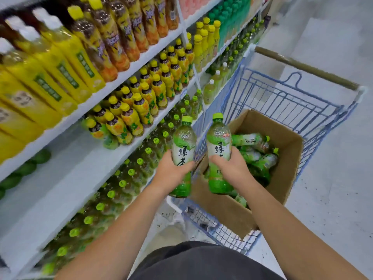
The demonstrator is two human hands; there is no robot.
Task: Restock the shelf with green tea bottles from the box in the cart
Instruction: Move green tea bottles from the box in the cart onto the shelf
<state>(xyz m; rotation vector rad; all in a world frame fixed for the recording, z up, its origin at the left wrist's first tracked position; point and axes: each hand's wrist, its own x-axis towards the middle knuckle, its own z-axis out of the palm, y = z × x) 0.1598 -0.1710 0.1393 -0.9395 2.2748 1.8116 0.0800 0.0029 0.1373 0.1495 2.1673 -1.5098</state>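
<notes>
Presently, left hand (171,171): fingers wrap the left green tea bottle (184,138), upright.
Right hand (232,166): fingers wrap the right green tea bottle (219,138), upright, beside the first.
Box (222,209): right of the fingers, inside the cart (282,102), holding more bottles (258,158) lying flat.
Shelf (90,162): left of the fingers, green-capped rows (131,172).

The left bottle (184,138) label reads 绿茶; the right bottle (219,138) shows 绿, rest hidden

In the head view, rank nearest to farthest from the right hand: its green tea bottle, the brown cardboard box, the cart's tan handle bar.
From the right hand:
1. Green tea bottle, gripped in it.
2. Brown cardboard box, just below and right.
3. Tan handle bar, cart's far end.
</notes>
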